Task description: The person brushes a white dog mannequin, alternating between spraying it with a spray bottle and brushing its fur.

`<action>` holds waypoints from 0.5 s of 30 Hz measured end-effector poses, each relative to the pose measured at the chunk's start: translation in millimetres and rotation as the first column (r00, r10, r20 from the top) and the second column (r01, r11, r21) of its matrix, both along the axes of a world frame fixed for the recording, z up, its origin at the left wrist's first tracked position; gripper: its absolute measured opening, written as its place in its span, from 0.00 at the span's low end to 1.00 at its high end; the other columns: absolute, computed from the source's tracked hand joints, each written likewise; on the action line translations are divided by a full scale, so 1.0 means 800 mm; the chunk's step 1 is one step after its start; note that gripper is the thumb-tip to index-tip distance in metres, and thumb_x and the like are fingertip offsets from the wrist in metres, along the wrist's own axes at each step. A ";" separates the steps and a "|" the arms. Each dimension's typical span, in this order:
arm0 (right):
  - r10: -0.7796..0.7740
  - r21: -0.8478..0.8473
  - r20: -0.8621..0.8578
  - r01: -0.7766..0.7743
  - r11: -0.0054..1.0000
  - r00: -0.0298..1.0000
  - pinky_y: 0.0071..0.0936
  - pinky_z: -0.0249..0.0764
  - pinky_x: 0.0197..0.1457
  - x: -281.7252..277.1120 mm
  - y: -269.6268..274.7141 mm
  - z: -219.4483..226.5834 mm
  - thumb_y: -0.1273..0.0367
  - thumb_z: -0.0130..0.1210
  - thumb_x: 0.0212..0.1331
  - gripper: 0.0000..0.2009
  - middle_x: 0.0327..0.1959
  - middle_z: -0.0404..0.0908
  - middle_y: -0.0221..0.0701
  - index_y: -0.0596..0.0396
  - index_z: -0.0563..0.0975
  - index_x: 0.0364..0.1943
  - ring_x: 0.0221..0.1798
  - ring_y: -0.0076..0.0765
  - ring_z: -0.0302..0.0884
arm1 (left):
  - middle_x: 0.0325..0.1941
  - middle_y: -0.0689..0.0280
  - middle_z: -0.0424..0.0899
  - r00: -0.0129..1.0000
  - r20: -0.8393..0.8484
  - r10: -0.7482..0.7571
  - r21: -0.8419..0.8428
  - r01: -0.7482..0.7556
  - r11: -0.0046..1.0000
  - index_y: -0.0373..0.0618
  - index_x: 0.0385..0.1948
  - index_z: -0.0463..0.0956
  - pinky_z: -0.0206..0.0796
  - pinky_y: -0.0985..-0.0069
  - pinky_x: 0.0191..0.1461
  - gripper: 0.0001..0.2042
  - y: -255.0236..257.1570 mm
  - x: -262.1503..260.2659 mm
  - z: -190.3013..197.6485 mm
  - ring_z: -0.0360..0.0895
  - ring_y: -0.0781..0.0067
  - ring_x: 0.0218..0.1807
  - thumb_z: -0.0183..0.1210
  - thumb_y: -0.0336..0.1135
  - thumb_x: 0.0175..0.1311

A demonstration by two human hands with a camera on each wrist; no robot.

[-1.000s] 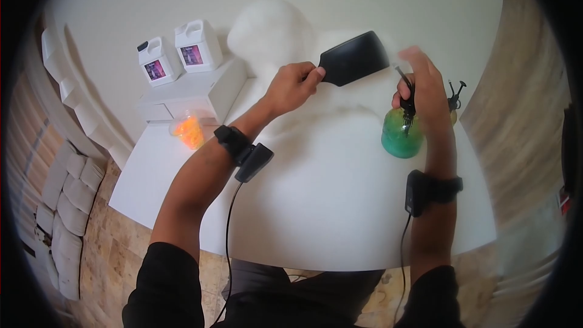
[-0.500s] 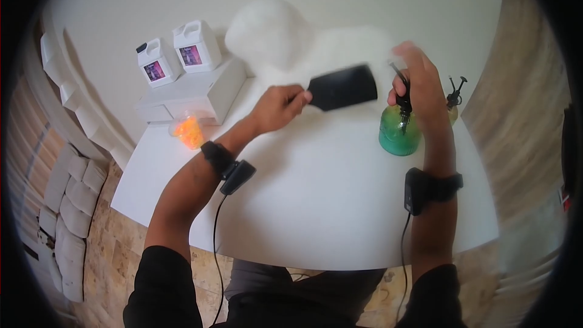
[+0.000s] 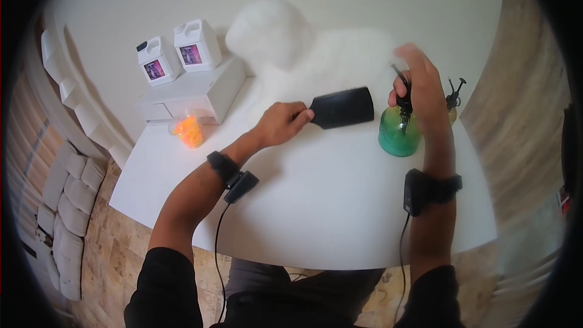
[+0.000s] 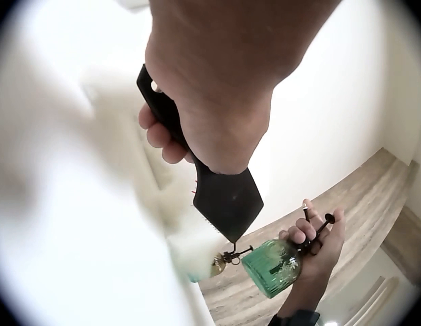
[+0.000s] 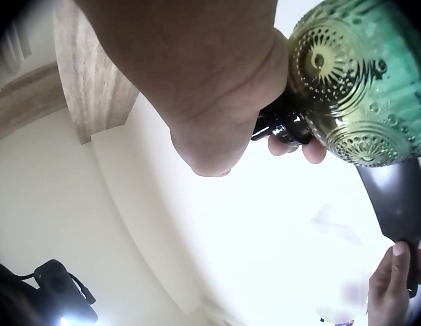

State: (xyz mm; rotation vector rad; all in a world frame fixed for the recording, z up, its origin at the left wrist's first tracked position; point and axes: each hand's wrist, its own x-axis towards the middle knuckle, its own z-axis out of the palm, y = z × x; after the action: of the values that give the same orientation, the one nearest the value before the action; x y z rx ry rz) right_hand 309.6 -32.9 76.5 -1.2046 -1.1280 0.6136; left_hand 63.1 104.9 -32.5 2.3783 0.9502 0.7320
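My left hand (image 3: 282,124) grips the handle of a black paddle hairbrush (image 3: 344,108), its flat back facing up and its blade pointing right. In the left wrist view, a few bristles show along the edge of the brush (image 4: 229,204). My right hand (image 3: 423,94) holds a green glass spray bottle (image 3: 399,135) by its black pump neck, with the index finger raised near the top. Embossed round patterns cover the bottle (image 5: 360,88) in the right wrist view. Behind both hands lies a white fluffy, animal-shaped form (image 3: 340,48) with a rounded head at left.
Two white jugs (image 3: 197,48) with purple labels stand on a white drawer box (image 3: 182,94). In front of it is a clear cup of orange and yellow pieces (image 3: 188,132). A second pump bottle (image 3: 454,94) is partly hidden behind the right hand. The white table (image 3: 316,206) has a curved front edge.
The left hand has drawn the brush down from the fluffy form toward the near side of the table. The right hand and green bottle have stayed almost in place.
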 end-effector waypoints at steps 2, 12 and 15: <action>0.007 0.009 0.001 -0.007 1.000 1.000 0.24 0.66 0.26 -0.001 0.001 -0.003 0.54 0.46 0.72 0.16 0.18 0.64 0.26 0.49 0.75 0.48 0.18 0.28 0.72 | 0.23 0.65 0.78 0.991 -0.103 -0.083 0.020 0.086 0.996 0.37 0.33 0.79 0.67 0.70 0.35 0.19 -0.001 -0.009 -0.008 0.72 0.73 0.27 0.53 0.45 0.78; 0.004 -0.016 0.004 -0.004 1.000 1.000 0.25 0.66 0.26 -0.003 0.002 -0.002 0.54 0.45 0.72 0.16 0.18 0.64 0.26 0.49 0.75 0.49 0.18 0.29 0.72 | 0.19 0.64 0.78 0.966 0.259 -0.017 0.054 0.003 0.999 0.38 0.31 0.79 0.67 0.69 0.32 0.20 0.029 0.017 0.037 0.73 0.72 0.23 0.53 0.48 0.77; 0.006 -0.021 0.010 -0.006 1.000 1.000 0.25 0.67 0.26 -0.003 0.003 -0.003 0.54 0.45 0.72 0.16 0.18 0.64 0.27 0.49 0.75 0.50 0.18 0.29 0.73 | 0.20 0.62 0.79 0.976 0.218 -0.005 0.047 -0.006 0.999 0.38 0.31 0.80 0.67 0.68 0.32 0.20 0.029 0.016 0.031 0.74 0.69 0.23 0.53 0.48 0.76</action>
State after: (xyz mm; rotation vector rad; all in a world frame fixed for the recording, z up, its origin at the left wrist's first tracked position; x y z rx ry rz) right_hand 307.6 -30.8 74.3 -1.2241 -1.1361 0.6258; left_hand 76.1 128.3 -8.0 2.2789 0.8492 1.0023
